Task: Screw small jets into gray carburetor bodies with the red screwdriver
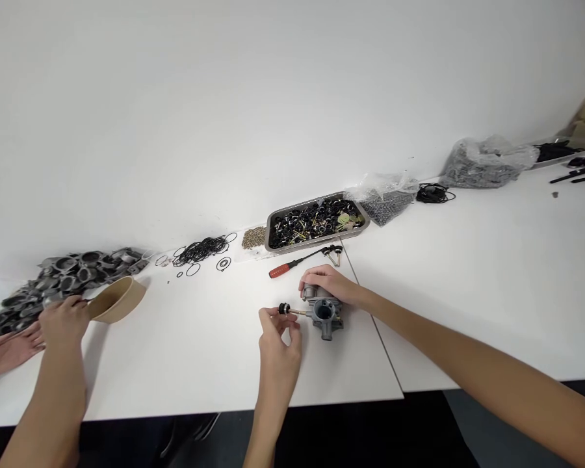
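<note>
A grey metal carburetor-like part (324,313) rests on the white table, its round opening facing me. My right hand (324,281) is closed over its top left, fingers wrapped round the cylindrical end. At its left side, a thin brass-coloured rod with a black cap (283,309) points into the body. The fingers of my left hand (279,328) pinch this capped rod near the black end. Behind my right hand lie a red-handled screwdriver (279,270) and a few similar black-capped rods (338,255).
A metal tray (316,244) of small black parts stands against the wall, beside brass pieces (254,237) and black rings (201,251). Plastic bags (487,162) lie farther right. At left, another person's hands (64,320) are near a tan bowl (119,300) and piled grey parts (78,273).
</note>
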Motion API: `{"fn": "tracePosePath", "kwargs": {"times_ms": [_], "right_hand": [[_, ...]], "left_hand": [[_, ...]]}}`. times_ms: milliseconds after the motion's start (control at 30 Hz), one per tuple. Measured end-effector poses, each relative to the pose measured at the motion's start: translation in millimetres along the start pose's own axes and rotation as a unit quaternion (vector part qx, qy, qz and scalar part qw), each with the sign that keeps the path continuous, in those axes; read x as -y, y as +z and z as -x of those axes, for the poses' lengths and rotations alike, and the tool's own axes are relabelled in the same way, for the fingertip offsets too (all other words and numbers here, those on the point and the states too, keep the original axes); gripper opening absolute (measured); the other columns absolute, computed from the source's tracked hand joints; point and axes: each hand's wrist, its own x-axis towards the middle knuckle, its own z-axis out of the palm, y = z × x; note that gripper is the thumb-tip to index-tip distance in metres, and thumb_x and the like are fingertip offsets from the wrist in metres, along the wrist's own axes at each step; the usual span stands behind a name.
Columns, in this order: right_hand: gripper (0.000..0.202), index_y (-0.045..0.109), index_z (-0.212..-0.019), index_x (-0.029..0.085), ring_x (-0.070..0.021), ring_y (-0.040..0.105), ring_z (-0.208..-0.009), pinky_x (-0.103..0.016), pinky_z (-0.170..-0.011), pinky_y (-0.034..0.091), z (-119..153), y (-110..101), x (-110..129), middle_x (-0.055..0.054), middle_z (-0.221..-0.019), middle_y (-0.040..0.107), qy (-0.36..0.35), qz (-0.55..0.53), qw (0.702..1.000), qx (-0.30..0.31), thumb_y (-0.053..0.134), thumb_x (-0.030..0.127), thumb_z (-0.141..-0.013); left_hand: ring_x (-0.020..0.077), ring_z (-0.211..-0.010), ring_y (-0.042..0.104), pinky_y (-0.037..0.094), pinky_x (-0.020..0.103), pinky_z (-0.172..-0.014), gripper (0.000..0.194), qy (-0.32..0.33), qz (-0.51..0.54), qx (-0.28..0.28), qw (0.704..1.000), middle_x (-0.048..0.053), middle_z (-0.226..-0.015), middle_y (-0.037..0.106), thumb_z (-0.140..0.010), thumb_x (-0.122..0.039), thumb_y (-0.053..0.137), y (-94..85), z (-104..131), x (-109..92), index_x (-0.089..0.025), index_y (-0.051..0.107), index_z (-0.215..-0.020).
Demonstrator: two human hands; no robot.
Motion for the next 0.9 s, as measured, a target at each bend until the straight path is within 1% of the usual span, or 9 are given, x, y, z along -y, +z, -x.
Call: {"fn": "tracePosePath", "kwargs": {"times_ms": [133, 267, 400, 467, 567, 667, 733, 800, 900], "right_hand": [[0.025, 0.069, -0.076, 0.013, -0.0144, 0.059, -0.068, -0.025, -0.062, 0.046, -1, 0, -1, -0.006, -0.079, 0.068, -0.001, 0.000, 1.000, 0.001, 0.056, 0.033, -0.083], [0.025, 0.069, -0.076, 0.013, -0.0146, 0.059, -0.066, -0.025, -0.061, 0.046, -1, -3, -2, -0.006, -0.077, 0.068, -0.002, 0.000, 1.000, 0.005, 0.056, 0.034, -0.083], [0.025, 0.069, -0.074, 0.013, -0.0152, 0.060, -0.067, -0.025, -0.060, 0.046, 0, -5, -2, -0.006, -0.075, 0.068, -0.004, -0.004, 1.000, 0.002, 0.058, 0.033, -0.081], [0.024, 0.068, -0.072, 0.013, -0.0153, 0.060, -0.066, -0.025, -0.059, 0.046, 0, -5, -1, -0.007, -0.075, 0.068, -0.002, -0.006, 1.000, -0.002, 0.057, 0.033, -0.081], [0.024, 0.068, -0.072, 0.013, -0.0144, 0.059, -0.063, -0.025, -0.058, 0.046, 2, -4, 2, -0.006, -0.073, 0.068, 0.003, -0.006, 1.000, -0.005, 0.057, 0.033, -0.081], [0.025, 0.068, -0.071, 0.013, -0.0144, 0.059, -0.063, -0.025, -0.059, 0.047, 3, -5, 5, -0.006, -0.074, 0.068, 0.008, -0.006, 1.000, 0.004, 0.057, 0.033, -0.081], [0.026, 0.068, -0.072, 0.013, -0.0149, 0.060, -0.063, -0.026, -0.059, 0.048, 3, -6, 6, -0.007, -0.074, 0.069, 0.011, -0.005, 1.000, 0.011, 0.057, 0.034, -0.082], [0.026, 0.068, -0.073, 0.012, -0.0150, 0.060, -0.063, -0.026, -0.059, 0.048, 3, -8, 6, -0.007, -0.075, 0.069, 0.013, -0.002, 1.000, 0.016, 0.057, 0.035, -0.082], [0.027, 0.069, -0.073, 0.012, -0.0144, 0.059, -0.062, -0.025, -0.058, 0.047, 2, -9, 4, -0.007, -0.074, 0.069, 0.012, 0.005, 1.000, 0.018, 0.057, 0.035, -0.082]], "left_hand": [[0.0151, -0.079, 0.064, 0.047, 0.029, -0.078, 0.025, -0.005, 0.003, -0.011, 1.000, 0.002, -0.087, 0.064, -0.082, -0.019, 0.053, 6.2, 7, -7, -0.023, 0.034, -0.098], [0.0112, -0.058, 0.049, 0.038, 0.023, -0.061, 0.031, -0.019, 0.008, -0.006, 1.000, -0.006, -0.067, 0.053, -0.079, -0.019, 0.055, 10.7, 9, -7, -0.023, 0.033, -0.100], [0.0095, -0.054, 0.043, 0.033, 0.020, -0.056, 0.037, -0.035, 0.045, 0.003, 0.998, -0.007, -0.066, 0.050, -0.076, -0.018, 0.057, 16.3, 11, -6, -0.023, 0.032, -0.102], [0.0095, -0.055, 0.042, 0.033, 0.020, -0.056, 0.038, -0.037, 0.055, 0.032, 0.997, -0.007, -0.067, 0.049, -0.076, -0.017, 0.056, 20.6, 15, -8, -0.023, 0.032, -0.104], [0.0098, -0.057, 0.042, 0.033, 0.021, -0.056, 0.038, -0.039, 0.056, 0.102, 0.992, -0.007, -0.069, 0.045, -0.077, -0.015, 0.054, 30.0, 24, -14, -0.023, 0.031, -0.106], [0.0099, -0.058, 0.041, 0.033, 0.021, -0.056, 0.042, -0.035, 0.044, 0.120, 0.991, -0.007, -0.070, 0.042, -0.077, -0.012, 0.053, 37.8, 31, -19, -0.023, 0.029, -0.110], [0.0098, -0.059, 0.041, 0.033, 0.021, -0.057, 0.041, -0.036, 0.052, 0.129, 0.990, -0.007, -0.070, 0.042, -0.078, -0.013, 0.054, 37.6, 31, -19, -0.023, 0.029, -0.109], [0.0090, -0.058, 0.039, 0.032, 0.020, -0.056, 0.037, -0.046, 0.086, 0.142, 0.985, -0.007, -0.068, 0.043, -0.081, -0.017, 0.055, 32.3, 28, -17, -0.024, 0.030, -0.107], [0.0078, -0.050, 0.037, 0.030, 0.020, -0.051, 0.024, -0.074, 0.145, 0.164, 0.973, -0.008, -0.064, 0.047, -0.090, -0.032, 0.051, 19.2, 16, -12, -0.024, 0.033, -0.103]]}}
